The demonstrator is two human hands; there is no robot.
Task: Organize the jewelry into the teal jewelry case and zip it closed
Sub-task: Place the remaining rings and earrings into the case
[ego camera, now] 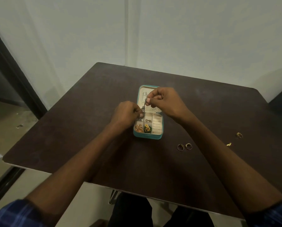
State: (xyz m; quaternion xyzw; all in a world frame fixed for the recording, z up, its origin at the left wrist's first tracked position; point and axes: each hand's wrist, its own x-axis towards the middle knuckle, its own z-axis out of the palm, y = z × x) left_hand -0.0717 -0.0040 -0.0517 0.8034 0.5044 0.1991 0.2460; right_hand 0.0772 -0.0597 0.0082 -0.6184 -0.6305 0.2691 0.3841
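The teal jewelry case (147,136) lies open in the middle of the dark table, lid flat toward the far side. Its cream compartments hold gold pieces (138,128), a green and gold piece (147,128) and small items. A silver chain-like piece (143,106) is stretched over the case. My right hand (164,102) pinches its upper end above the lid. My left hand (127,113) pinches its lower end at the case's left edge. Two gold rings (184,146) lie on the table to the right of the case, and two more gold pieces (239,135) farther right.
The dark brown table (71,128) stands against a pale wall. Its front edge runs close to my body, and a dark object sits past its right edge. Bare floor shows to the left.
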